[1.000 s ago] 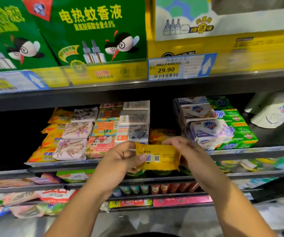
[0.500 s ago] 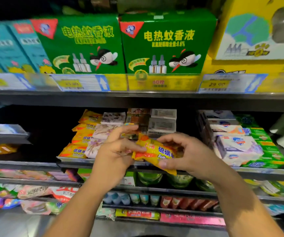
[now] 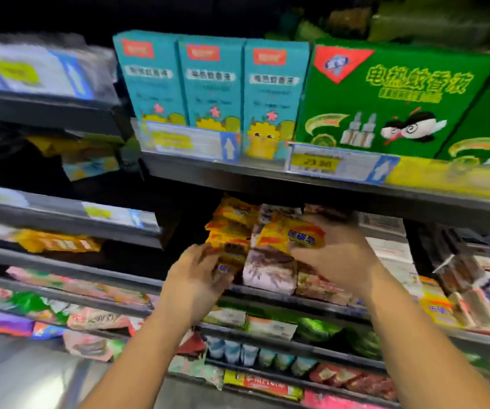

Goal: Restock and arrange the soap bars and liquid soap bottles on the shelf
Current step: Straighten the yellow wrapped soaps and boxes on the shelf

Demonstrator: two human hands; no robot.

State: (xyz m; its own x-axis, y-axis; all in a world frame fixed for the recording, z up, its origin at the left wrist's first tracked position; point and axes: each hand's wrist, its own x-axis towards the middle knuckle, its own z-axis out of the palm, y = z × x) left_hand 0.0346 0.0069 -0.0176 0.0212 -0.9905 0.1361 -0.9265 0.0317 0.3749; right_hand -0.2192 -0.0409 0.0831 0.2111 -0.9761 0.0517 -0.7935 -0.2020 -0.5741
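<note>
The upper shelf carries a big green box and three teal boxes side by side. On the soap shelf below, a stack of yellow soap packs stands just beside a pale flowered pack. The right hand reaches in above the flowered pack, its grip closed round a yellow soap bar, which is tilted and near the top of the stack. The left hand is at the foot of the stack, fingers touching the lowest packs. Blur hides whether its grip holds one.
</note>
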